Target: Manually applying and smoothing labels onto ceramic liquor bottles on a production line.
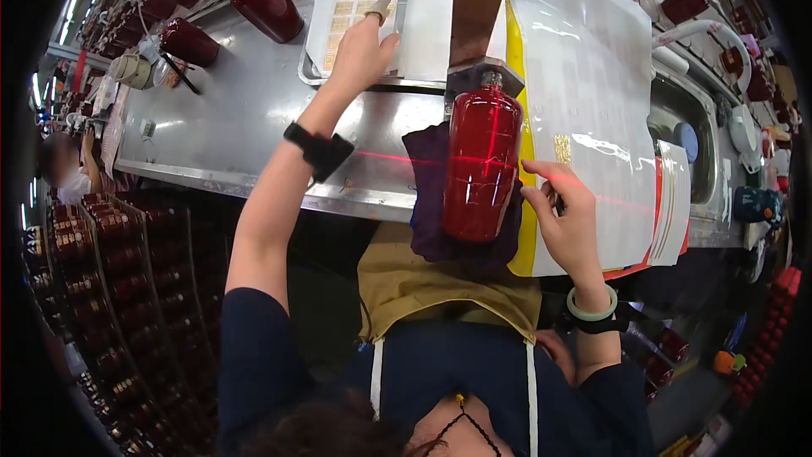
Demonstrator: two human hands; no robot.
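Observation:
A dark red glass bottle (482, 169) lies on its side on a dark purple cloth (427, 152), its clear neck against a metal holder on a brown post (482, 8). Red laser lines cross it. My left hand (362, 55) is stretched over a sheet of gold decals (342, 21) in a shallow tray (309, 72). Its index finger, in a beige finger cot, points down at the sheet, thumb apart; whether it touches I cannot tell. Beside the bottle's right side my right hand (568, 216) is curved, with thumb and index finger apart and nothing visible between them.
A white sheet (584, 59) with one gold decal (562, 150) covers the table right of the bottle. Further right is a metal sink (702, 127). Red bottles (266, 7) stand at the back left; racks of bottles (127, 262) fill the lower left. Another person (72, 173) is at far left.

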